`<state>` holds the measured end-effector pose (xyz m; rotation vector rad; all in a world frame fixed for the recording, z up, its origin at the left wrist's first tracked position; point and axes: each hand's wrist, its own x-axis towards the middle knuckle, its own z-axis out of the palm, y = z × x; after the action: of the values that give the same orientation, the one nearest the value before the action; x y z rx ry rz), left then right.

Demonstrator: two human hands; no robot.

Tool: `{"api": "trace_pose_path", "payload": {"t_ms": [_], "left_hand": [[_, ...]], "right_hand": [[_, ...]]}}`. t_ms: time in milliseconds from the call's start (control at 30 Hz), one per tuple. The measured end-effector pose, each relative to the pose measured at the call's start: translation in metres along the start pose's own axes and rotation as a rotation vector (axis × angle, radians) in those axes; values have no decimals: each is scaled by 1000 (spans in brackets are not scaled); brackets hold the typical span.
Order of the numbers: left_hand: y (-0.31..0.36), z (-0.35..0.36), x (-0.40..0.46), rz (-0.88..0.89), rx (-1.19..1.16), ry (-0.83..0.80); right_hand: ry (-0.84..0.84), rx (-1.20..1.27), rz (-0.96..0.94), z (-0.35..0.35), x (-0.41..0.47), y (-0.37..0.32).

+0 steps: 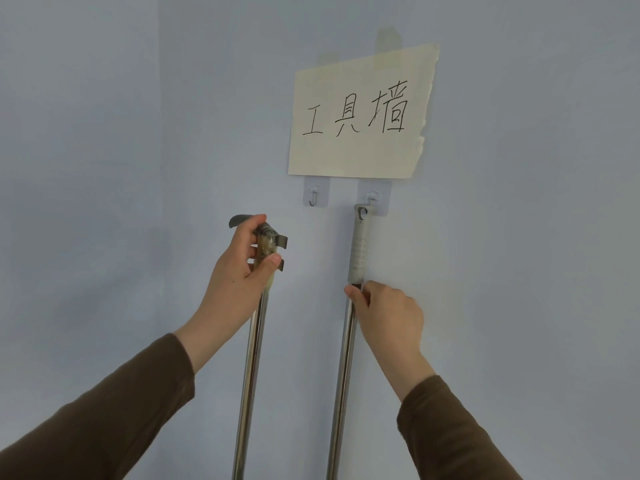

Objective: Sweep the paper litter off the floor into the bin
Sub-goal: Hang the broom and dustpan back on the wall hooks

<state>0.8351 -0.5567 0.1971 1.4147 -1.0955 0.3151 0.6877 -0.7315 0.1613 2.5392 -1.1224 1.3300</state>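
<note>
Presently, left hand (242,268): grip wrapped round the tape-bound top of a bare steel pole (250,368), thumb across the front, dark clip tabs jutting from the wrapping; this pole hangs on nothing, its top just below the empty left clear adhesive hook (314,197).

Right hand (388,320): grip pinching a second steel pole with grey plastic end-handle (358,251) just under that handle; the handle's eye sits at the right clear adhesive hook (372,197), apparently not yet lifted off.

Landmark: cream paper sign with handwritten characters (360,112), taped to the pale blue wall (138,133); both hooks directly beneath it.

Paper litter, bin, floor: out of view; pole heads also out of view.

Step judged: fetching the sweeping tools. Next move calls for raising the right pole until its eye clears the hook, then drawing it away from the wall.
</note>
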Motion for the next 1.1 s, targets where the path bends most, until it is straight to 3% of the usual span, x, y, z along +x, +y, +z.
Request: {"api": "trace_pose_path", "payload": {"t_ms": [133,267,333,667,900,1100], "left_hand": [[5,6,15,14,15,-1],[18,21,32,40,50,-27],[23,30,39,51,41,-29],[19,51,61,-4,-80,26],[-23,43,57,-96,185,-131],[-31,53,63,-125,181,-138]], "right_hand": [[28,193,-145,-4,-18,-24],[-468,598,-125,6,-45,-66],[-560,680,-23,20,-47,-78],[-322,843,143,57,-8,-93],[-285,965,182,67,9,-87],[-279,953,198,75,17,-82]]}}
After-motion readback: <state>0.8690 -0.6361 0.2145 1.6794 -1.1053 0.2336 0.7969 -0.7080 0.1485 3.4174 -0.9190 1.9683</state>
